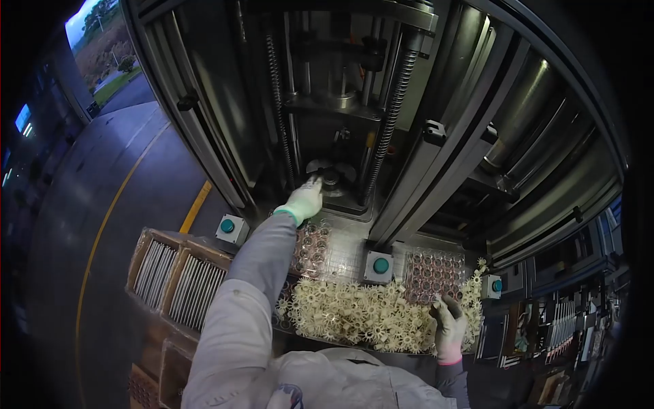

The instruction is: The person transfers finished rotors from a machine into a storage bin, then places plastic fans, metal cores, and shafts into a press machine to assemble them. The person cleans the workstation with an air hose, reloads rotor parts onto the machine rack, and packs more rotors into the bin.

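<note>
My left hand (pixel 304 200), in a pale glove with a green cuff, reaches into the press. Its fingers are drawn together at the edge of the round dark fixture (pixel 331 178); whatever they pinch is hidden. My right hand (pixel 449 328), gloved with a pink cuff, is over the right part of a heap of cream toothed plastic parts (pixel 361 310). Its thumb and fingers close around something small and pale that I cannot make out. Just beyond its fingertips lies a clear tray of copper-coloured ring parts (pixel 434 269).
Another tray of ring parts (pixel 312 249) lies below my left forearm. Green-button boxes (pixel 379 266) (pixel 232 229) (pixel 492 286) stand along the bench. Coil springs (pixel 398 102) and posts flank the press opening. Cartons of stacked pale strips (pixel 194 290) are at the left.
</note>
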The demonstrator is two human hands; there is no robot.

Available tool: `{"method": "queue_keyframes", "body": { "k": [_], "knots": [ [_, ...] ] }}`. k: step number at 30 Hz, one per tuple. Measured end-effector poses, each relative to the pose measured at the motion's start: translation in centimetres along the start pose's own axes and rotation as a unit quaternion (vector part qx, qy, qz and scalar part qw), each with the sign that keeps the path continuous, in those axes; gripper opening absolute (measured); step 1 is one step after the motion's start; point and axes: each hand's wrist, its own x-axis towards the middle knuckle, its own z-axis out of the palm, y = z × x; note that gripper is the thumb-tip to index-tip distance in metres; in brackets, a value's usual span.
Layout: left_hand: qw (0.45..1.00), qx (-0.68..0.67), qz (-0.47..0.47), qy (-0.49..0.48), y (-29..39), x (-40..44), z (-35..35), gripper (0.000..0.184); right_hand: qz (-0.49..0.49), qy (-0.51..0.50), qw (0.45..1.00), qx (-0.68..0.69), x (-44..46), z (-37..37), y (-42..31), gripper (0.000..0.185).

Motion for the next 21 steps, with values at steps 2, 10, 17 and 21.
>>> {"method": "queue_keyframes", "body": {
  "k": [2, 10, 17, 21],
  "knots": [
    [0.995, 0.048, -0.048, 0.076, -0.8, -6.6, -2.8, 0.056, -0.050, -0.049, 0.998, -0.002, 0.2, 0.7, -0.9, 0.048],
    [0.966, 0.027, -0.203, 0.160, -12.9, -24.6, -1.8, 0.069, -0.006, -0.132, 0.991, 0.008, 0.9, 5.2, -1.8, 0.035],
    [0.838, 0.154, -0.495, 0.169, -6.3, -54.6, 0.8, 0.065, 0.033, -0.212, 0.977, 0.014, 2.0, 6.7, -1.1, 0.034],
    [0.818, 0.015, -0.574, -0.038, -1.5, -67.0, 7.0, 0.067, 0.042, -0.246, 0.967, 0.041, 1.7, 6.3, 0.7, 0.032]
  ]
}}
